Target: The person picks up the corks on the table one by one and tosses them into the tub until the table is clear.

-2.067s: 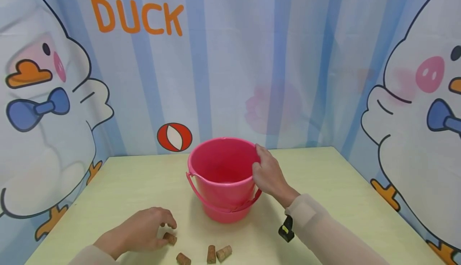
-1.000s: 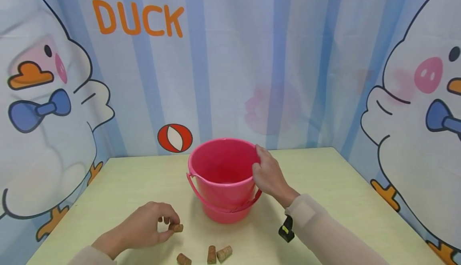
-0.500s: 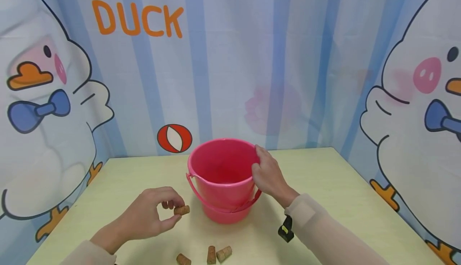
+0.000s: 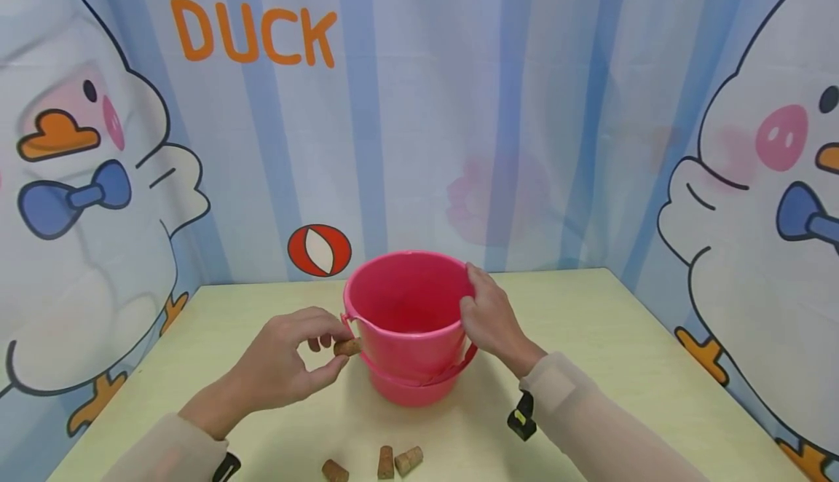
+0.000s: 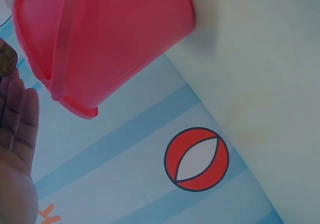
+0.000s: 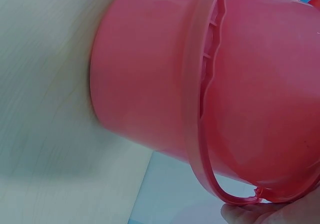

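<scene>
A pink bucket (image 4: 413, 354) stands upright on the table, its handle hanging down the near side. My right hand (image 4: 493, 314) grips its rim on the right, thumb over the edge; in the right wrist view only some fingers (image 6: 270, 215) show at the bottom corner. Between thumb and fingertips my left hand (image 4: 282, 362) pinches a cork (image 4: 347, 347), in front of the bucket's left side and below the rim. The left wrist view catches this cork (image 5: 7, 59) at its left edge. The part of the bucket's floor that shows holds nothing visible; the rest is hidden.
Three more corks lie near the table's front edge: one cork (image 4: 336, 470) to the left, an upright-looking cork (image 4: 386, 461) and a tilted cork (image 4: 409, 460) side by side. A duck-printed curtain (image 4: 419, 103) surrounds the pale table (image 4: 564, 322) at the back and sides.
My left hand has pinched a cork off the table, lifted it and carried it up and right to the bucket's side. The right hand and bucket have stayed put.
</scene>
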{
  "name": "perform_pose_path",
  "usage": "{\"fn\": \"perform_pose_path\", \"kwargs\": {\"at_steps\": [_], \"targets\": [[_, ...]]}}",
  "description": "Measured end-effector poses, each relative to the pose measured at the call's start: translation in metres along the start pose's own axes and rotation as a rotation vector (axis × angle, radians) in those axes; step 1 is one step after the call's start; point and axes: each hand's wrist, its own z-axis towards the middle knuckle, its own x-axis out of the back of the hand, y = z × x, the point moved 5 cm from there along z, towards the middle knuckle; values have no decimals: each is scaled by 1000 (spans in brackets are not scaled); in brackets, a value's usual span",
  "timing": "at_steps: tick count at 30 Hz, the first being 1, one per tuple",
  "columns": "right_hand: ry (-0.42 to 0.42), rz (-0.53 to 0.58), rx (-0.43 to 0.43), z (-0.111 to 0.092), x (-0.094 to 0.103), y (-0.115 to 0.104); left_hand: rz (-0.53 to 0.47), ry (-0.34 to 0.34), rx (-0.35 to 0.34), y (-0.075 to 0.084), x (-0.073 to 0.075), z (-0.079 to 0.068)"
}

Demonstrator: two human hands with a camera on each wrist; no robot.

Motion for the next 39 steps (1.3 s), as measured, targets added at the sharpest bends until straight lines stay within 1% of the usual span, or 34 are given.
{"fn": "perform_pose_path", "kwargs": {"at_steps": [6, 9, 11, 15, 18, 22, 25, 29, 34, 39], "targets": [[-4, -2, 2, 0, 0, 2, 42, 50, -19, 1, 2, 13], [-3, 1, 1, 0, 0, 2, 73, 56, -15, 0, 1, 18], [-2, 2, 1, 0, 0, 1, 110, 54, 1, 0, 0, 21], [-6, -3, 2, 1, -2, 1, 201, 42, 23, 0, -1, 27], [-10, -9, 1, 0, -2, 1, 247, 33, 25, 2, -1, 33], [-12, -9, -4, 0, 0, 0, 282, 20, 20, 5, -4, 40], [-17, -4, -10, 0, 0, 1, 315, -1, 32, 4, -9, 46], [-22, 0, -14, 0, 0, 1, 339, -32, 57, 1, -17, 53], [-21, -2, -9, 0, 0, 1, 373, -56, 66, -2, -24, 59], [-21, -1, -10, 0, 0, 0, 383, -83, 112, -2, -31, 62]]}}
